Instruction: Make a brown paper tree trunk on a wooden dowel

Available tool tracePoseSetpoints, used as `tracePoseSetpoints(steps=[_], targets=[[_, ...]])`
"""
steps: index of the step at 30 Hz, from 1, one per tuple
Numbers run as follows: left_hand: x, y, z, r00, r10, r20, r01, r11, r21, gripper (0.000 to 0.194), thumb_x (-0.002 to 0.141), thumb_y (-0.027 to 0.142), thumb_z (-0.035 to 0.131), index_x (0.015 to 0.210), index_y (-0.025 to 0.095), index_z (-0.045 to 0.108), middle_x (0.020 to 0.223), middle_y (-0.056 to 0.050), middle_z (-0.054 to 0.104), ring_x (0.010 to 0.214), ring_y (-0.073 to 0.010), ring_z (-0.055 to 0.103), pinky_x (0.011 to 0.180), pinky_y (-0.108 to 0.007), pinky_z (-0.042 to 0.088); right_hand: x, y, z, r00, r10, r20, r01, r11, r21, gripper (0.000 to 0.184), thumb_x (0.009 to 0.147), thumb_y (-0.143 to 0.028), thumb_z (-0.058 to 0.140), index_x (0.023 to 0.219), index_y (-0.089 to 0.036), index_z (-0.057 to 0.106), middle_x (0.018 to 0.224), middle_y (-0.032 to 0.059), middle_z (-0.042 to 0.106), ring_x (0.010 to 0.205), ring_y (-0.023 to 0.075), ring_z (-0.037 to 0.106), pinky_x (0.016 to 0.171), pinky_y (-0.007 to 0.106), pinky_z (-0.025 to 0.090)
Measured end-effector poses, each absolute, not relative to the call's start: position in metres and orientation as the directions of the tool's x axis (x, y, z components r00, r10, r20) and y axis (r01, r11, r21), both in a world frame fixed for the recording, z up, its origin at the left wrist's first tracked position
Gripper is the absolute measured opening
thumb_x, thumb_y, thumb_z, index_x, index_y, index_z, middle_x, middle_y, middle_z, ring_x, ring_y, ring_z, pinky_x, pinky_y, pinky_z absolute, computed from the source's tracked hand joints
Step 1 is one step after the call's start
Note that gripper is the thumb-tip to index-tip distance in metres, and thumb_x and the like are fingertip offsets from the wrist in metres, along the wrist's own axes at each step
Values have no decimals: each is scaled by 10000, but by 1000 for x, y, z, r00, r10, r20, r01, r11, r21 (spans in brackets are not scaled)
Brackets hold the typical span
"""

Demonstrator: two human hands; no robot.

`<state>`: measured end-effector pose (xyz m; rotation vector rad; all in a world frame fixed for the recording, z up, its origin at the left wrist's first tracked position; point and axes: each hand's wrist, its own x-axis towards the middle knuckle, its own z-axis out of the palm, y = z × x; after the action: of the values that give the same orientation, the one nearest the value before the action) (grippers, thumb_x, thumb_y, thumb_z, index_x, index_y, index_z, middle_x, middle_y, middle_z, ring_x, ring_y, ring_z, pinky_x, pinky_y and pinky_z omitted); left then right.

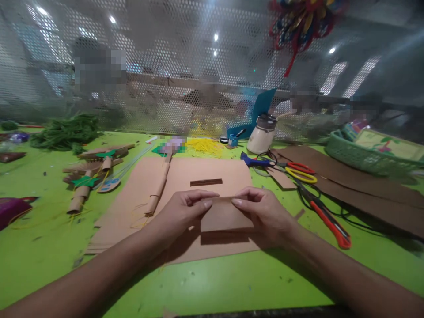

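Over the brown paper stack (218, 168), the person's left hand (188, 207) and right hand (265, 210) pinch the small brown card (225, 216) by its far edge, which might crease crookedly if one hand presses harder

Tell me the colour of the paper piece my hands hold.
The paper piece is light brown, clearest in the head view.

So my bench (212, 287) is bright green and speckled with little scraps, with a stack of tan sheets (215, 167) right in front of me. Along the back I've got green strands (68, 132), yellow strands (205, 146) and a cream jar (261, 140), plus a red cutter (331, 224), dark brown sheets (394, 194) and a green basket (351, 152) over right.
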<state>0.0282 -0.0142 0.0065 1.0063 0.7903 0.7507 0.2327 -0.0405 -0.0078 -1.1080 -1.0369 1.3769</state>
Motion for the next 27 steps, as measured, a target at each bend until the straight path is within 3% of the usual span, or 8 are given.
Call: tracePoseSetpoints(steps=[4,13,16,19,23,27], targets=[[31,-19,9,496,832,-251,-249,413,876,259,745,237,769,993,172,731,855,-73,742,793,-186,677,744,-302,514,232,-44,-6,4,995,-98,-235,-94,-967,247,591,-313,871,715,-173,710,626,-20,602,587,101,474,551,249,333],[29,-21,14,491,817,-302,-190,438,878,204,719,255,785,914,202,760,808,-45,740,727,-141,651,670,-235,488,228,-50,5,70,993,-100,-276,-77,-958,191,536,-245,868,688,-208,759,614,-4,627,544,90,454,511,238,351],[29,-21,15,508,813,-284,-183,424,887,147,706,240,789,846,203,757,718,-9,693,650,-107,608,595,-196,437,231,-51,3,64,996,-66,-216,-51,-975,156,563,-253,855,674,-209,755,570,-10,599,499,80,418,462,230,301],[29,-20,13,527,809,-259,-195,412,890,139,726,267,770,840,190,748,689,-5,649,682,-127,604,617,-213,442,234,-53,1,11,1000,-29,-118,-27,-993,119,639,-278,820,717,-214,756,554,-13,579,475,86,419,437,236,294],[30,-22,10,578,786,-222,-231,418,879,274,841,401,643,826,146,740,766,-70,681,746,-175,615,699,-275,473,234,-57,2,-85,992,93,19,95,-995,82,712,-280,760,753,-209,756,608,0,609,476,99,471,444,250,354],[31,-24,10,653,700,-289,-78,442,894,392,825,486,639,758,108,717,707,-98,672,668,-184,590,641,-287,452,232,-58,5,-122,968,221,88,233,-969,51,732,-235,732,758,-206,766,680,25,648,611,136,555,563,280,436]])
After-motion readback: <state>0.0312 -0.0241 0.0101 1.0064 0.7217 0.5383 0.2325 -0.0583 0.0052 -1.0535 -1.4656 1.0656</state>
